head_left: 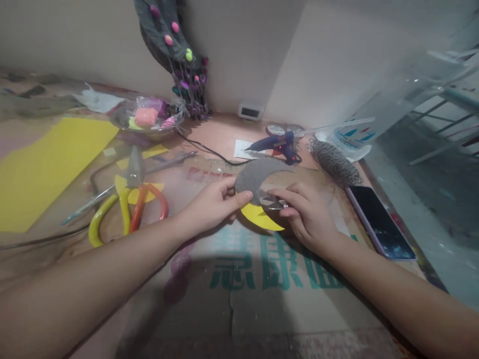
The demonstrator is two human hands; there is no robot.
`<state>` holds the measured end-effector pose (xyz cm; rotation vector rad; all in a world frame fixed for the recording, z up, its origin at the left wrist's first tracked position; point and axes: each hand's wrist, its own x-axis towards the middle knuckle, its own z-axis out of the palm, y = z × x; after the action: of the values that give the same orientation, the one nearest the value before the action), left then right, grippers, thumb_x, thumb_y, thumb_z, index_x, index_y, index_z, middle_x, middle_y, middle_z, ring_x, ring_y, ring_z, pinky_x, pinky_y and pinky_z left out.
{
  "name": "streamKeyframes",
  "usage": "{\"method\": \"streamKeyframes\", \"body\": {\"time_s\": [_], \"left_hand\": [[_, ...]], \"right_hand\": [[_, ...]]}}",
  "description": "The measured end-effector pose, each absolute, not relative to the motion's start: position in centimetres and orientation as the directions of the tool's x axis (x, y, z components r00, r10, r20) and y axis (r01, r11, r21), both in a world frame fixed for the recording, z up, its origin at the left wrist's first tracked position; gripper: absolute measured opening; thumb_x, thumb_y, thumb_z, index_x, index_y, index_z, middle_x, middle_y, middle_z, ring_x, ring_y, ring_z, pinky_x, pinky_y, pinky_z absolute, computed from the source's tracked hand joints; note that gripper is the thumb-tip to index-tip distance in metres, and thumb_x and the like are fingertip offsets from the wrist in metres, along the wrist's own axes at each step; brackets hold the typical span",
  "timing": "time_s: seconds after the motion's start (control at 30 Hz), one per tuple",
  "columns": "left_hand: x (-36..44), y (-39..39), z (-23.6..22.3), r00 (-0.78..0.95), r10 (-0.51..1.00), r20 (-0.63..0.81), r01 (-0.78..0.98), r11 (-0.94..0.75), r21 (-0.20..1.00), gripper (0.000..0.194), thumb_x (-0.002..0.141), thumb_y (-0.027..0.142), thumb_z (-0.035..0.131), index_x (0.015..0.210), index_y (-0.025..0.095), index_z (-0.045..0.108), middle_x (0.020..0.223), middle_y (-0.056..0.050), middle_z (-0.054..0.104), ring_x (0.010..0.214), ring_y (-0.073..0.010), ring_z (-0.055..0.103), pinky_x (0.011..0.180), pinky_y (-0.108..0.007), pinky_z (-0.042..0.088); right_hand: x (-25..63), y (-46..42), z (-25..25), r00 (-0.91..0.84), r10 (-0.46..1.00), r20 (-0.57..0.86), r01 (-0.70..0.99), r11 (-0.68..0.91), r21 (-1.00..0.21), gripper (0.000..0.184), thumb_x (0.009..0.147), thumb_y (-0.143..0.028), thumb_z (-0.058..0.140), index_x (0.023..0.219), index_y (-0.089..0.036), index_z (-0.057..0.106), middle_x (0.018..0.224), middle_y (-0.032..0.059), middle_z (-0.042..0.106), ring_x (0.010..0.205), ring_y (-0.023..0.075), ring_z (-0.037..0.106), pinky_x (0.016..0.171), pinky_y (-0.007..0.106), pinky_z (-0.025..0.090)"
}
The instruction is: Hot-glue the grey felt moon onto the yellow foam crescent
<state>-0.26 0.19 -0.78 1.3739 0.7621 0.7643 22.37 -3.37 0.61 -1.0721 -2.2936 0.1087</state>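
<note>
A flat grey crescent moon point(250, 179), its surface lined as if wrapped in yarn, is held above the cardboard. My left hand point(219, 200) grips its left edge, thumb on the front face. At the crescent's lower tip, the fingers of my right hand point(310, 212) are closed in a pinch; a small shiny spot shows at the fingertips, too blurred to name. A yellow paper piece point(262, 218) with a curved edge shows just below the crescent, partly hidden by it. Beyond my hands, a blue glue gun point(272, 142) with a red light rests over a white card point(239, 149).
Scissors point(139, 197) with yellow and orange handles, a pen point(90, 203) and yellow paper point(48, 169) lie left. A bowl point(149, 128) of colourful packets stands behind. On the right are grey yarn point(335, 162), a phone point(379, 219) and a plastic container point(374, 114). A decorated crescent point(159, 42) leans behind.
</note>
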Motion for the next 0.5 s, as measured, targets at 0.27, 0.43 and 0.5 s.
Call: {"method": "streamKeyframes", "body": {"time_s": [0.27, 0.43, 0.5], "left_hand": [[-0.40, 0.28, -0.64, 0.554, 0.831, -0.049, -0.016, 0.070, 0.997, 0.029, 0.084, 0.041, 0.060, 0.097, 0.016, 0.060, 0.060, 0.005, 0.049, 0.045, -0.0050, 0.042, 0.041, -0.016, 0.031], [-0.46, 0.31, -0.70, 0.566, 0.821, -0.069, -0.012, 0.092, 0.996, 0.029, 0.084, 0.042, 0.060, 0.098, 0.016, 0.060, 0.065, 0.003, 0.056, 0.045, -0.0050, 0.048, 0.043, -0.016, 0.037], [-0.47, 0.36, -0.79, 0.569, 0.818, -0.082, -0.010, 0.106, 0.994, 0.030, 0.084, 0.042, 0.060, 0.100, 0.016, 0.060, 0.070, 0.001, 0.060, 0.046, -0.0060, 0.053, 0.045, -0.017, 0.042]], "right_hand": [[22.49, -3.28, 0.46, -0.522, 0.688, 0.505, 0.718, 0.674, -0.176, 0.040, 0.097, -0.039, 0.036, 0.129, -0.021, 0.054, 0.090, 0.0101, 0.060, 0.083, 0.0238, 0.053, 0.073, 0.040, 0.042], [22.40, -3.28, 0.49, -0.539, 0.684, 0.491, 0.688, 0.694, -0.211, 0.033, 0.096, -0.034, 0.042, 0.115, -0.015, 0.062, 0.086, 0.0095, 0.059, 0.079, 0.0212, 0.053, 0.068, 0.036, 0.043], [22.42, -3.25, 0.59, -0.553, 0.665, 0.502, 0.684, 0.707, -0.183, 0.028, 0.096, -0.031, 0.045, 0.109, -0.015, 0.064, 0.087, 0.0095, 0.061, 0.079, 0.0209, 0.054, 0.068, 0.035, 0.042]]}}
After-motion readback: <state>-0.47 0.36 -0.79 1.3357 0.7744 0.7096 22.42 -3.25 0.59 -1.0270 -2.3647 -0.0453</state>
